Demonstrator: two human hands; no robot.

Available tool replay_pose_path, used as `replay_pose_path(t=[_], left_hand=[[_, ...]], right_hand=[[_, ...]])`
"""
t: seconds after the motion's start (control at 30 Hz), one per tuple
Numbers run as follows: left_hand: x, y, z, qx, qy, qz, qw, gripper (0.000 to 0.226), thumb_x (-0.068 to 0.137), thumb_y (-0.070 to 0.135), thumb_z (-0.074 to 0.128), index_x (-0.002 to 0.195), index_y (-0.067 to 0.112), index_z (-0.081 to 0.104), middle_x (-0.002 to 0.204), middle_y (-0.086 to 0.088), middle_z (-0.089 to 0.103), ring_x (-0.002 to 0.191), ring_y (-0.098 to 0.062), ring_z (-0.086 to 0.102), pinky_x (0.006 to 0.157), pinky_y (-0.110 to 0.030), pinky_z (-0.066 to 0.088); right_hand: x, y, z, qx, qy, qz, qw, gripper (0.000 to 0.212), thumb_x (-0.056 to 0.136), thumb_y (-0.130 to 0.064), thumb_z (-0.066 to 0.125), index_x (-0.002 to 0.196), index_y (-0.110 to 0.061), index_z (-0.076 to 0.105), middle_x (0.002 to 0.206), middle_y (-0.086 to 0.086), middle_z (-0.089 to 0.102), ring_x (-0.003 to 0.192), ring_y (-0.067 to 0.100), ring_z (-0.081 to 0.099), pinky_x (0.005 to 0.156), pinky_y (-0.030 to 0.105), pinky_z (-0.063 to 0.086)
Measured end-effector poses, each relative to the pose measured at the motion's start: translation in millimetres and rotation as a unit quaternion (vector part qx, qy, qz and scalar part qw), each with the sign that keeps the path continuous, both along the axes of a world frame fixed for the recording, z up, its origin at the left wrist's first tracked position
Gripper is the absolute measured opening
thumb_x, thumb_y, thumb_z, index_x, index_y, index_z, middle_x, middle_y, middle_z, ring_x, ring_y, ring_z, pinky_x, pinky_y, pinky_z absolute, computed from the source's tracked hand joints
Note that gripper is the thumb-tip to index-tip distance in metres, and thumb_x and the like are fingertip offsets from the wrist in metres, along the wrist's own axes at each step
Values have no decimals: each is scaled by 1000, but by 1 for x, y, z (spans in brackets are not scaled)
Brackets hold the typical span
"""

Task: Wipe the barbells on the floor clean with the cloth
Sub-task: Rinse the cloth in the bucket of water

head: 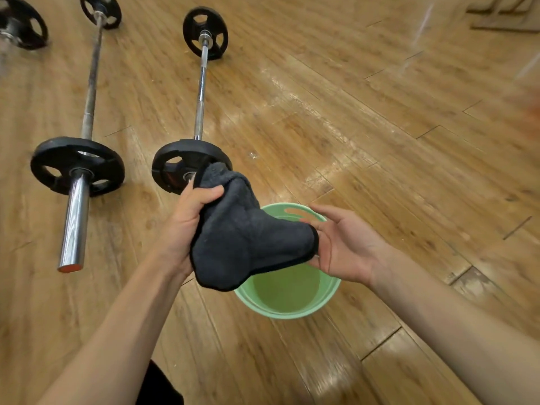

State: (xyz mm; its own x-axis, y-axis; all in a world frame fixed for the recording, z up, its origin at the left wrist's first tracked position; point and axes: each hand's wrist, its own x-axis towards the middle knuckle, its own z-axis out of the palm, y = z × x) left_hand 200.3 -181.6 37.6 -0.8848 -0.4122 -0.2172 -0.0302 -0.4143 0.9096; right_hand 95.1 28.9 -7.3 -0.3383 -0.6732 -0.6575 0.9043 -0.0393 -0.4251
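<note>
A dark grey cloth (245,238) hangs between my hands above a green bucket. My left hand (190,217) grips its upper left part, thumb curled over the fabric. My right hand (344,244) holds the cloth's right corner, fingers under the edge and mostly straight. Two barbells lie on the wooden floor: the nearer one (201,92) has a black plate partly hidden behind the cloth, and the left one (90,83) ends in a chrome sleeve (74,226) pointing toward me.
The green bucket (330,296) stands on the floor under the cloth. A third barbell's black plate (23,21) shows at the top left. Something wooden (502,16) stands at the top right. Bare wooden floor stretches to the right.
</note>
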Motion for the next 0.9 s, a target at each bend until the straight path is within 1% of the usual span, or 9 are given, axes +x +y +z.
replay_pose_path(t=[0.07,0.13,0.2,0.27,0.43,0.6,0.7,0.83,0.9], left_hand=[[-2,2,-3,-53,9,-33,998,47,79,15,62,125,17,63,104,-1,72,95,-15,70,82,-28,62],[-4,2,-4,-85,17,-53,995,43,80,10,63,121,20,61,105,0,71,97,-14,69,84,-27,60],[-4,-1,-5,-115,32,-69,990,38,83,7,66,118,19,61,107,-2,69,99,-14,68,86,-28,59],[-5,-4,-5,-150,39,-80,985,36,88,3,72,119,16,60,108,-1,71,102,-13,68,88,-26,59],[-8,-12,-7,-260,-5,-56,964,36,100,-4,60,123,24,63,115,4,77,113,-14,71,91,-25,57],[-12,-15,-15,-225,-51,-64,971,36,103,0,59,131,22,62,113,5,78,108,-11,73,82,-20,58],[-15,-7,-15,-187,-31,-74,979,37,99,-8,57,125,17,67,109,3,79,107,-13,73,82,-21,57],[-16,-12,-11,-118,86,-15,989,20,82,-2,71,88,15,80,109,-1,76,105,-16,72,86,-26,58],[-17,-15,-16,-149,81,-25,985,35,88,-13,63,78,18,77,121,-4,74,117,-23,69,89,-33,60]], right_hand=[[2,0,3,40,5,63,997,52,90,-37,71,124,2,70,115,19,73,95,29,74,87,39,61],[2,2,3,95,18,90,991,38,85,-26,77,111,1,74,103,17,77,82,26,76,71,36,66],[3,3,3,134,51,91,985,32,90,-14,74,117,2,71,104,16,77,85,25,76,72,34,65],[0,4,-1,144,99,50,983,23,98,-10,66,119,-2,71,112,14,77,98,26,73,85,36,60],[-4,9,5,75,194,-54,977,13,102,-2,56,94,-9,65,91,10,75,81,23,71,79,36,58],[-6,11,8,78,198,-83,974,10,99,-9,62,90,-12,62,86,6,72,74,18,69,63,29,57],[-12,16,13,80,201,-100,971,13,102,-9,58,101,-13,70,103,8,75,91,21,70,72,31,56],[-27,34,40,-54,344,-108,931,22,88,-11,63,89,-26,79,97,1,76,88,14,70,76,28,57],[-29,42,46,-54,418,-70,904,21,83,-16,65,80,-30,80,87,-3,75,81,10,68,72,25,56]])
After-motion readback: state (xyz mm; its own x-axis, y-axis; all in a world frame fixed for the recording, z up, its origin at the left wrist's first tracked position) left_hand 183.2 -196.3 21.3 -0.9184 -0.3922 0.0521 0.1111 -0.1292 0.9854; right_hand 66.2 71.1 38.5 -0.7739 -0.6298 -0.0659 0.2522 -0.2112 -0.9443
